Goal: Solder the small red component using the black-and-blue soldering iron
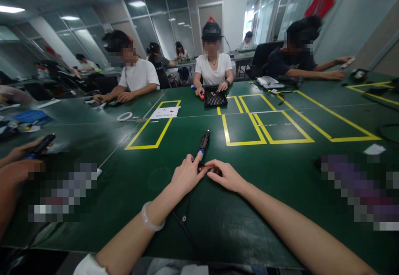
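Observation:
A black electric screwdriver (204, 141) with a blue ring lies on the green table, its bit pointing away from me. My left hand (187, 173) is closed around its rear part, the index finger stretched along the body near the blue ring. Close beside it, my right hand (225, 174) has its fingers bent, the tips by the screwdriver's rear end. Small red and black parts show between and under those fingers; what they belong to is mostly hidden. A black cord (183, 227) runs from beneath my left hand toward the table's near edge.
Yellow tape outlines (246, 144) mark the table ahead. Across it, a person works over a black tray (215, 98). A white sheet (165, 112) and a tape roll (124, 116) lie left of centre. At far left, a co-worker's hands hold another screwdriver (42, 144).

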`<state>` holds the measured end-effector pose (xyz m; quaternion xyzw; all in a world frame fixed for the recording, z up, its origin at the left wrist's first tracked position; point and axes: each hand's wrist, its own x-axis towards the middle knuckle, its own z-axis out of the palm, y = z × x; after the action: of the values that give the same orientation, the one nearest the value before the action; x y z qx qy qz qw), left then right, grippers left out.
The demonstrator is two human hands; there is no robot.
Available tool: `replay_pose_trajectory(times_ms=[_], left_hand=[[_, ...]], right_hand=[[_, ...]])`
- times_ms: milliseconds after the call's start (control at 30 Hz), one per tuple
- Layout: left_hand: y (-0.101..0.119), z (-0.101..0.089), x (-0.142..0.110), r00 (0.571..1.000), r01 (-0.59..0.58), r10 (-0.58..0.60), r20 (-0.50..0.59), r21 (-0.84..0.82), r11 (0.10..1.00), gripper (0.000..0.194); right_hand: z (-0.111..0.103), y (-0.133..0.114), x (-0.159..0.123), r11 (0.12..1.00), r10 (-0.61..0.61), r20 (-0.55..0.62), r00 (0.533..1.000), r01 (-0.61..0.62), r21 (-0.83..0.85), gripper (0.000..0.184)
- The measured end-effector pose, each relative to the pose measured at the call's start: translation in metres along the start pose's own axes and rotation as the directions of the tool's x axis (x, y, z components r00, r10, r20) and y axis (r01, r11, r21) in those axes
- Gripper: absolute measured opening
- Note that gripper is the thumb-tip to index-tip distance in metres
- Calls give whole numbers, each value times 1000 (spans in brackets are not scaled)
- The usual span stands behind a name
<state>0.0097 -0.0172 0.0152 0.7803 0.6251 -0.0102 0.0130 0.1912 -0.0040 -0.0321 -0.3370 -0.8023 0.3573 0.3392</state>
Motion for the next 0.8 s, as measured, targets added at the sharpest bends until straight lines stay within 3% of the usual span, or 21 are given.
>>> replay_pose_trajectory(times_ms=[167, 300, 567, 800], left_hand=[[-25, -2, -23, 1000, -9, 9, -22, 14, 1000, 63], [-54, -4, -50, 998, 60, -60, -1, 36, 998, 62], [-143, 7, -106, 968, 250, -250, 1, 26, 968, 65], [-216, 15, -135, 942, 335, -333, -46, 50, 941, 71]], right_hand=[[0, 2, -1, 998, -6, 8, 1000, 7, -63, 26], [-2, 6, 0, 998, 19, -7, 1000, -20, -59, 19], [-2, 8, 0, 991, -22, 0, 1000, 22, -129, 12], [-2, 6, 1, 990, -21, 6, 1000, 22, -139, 10]])
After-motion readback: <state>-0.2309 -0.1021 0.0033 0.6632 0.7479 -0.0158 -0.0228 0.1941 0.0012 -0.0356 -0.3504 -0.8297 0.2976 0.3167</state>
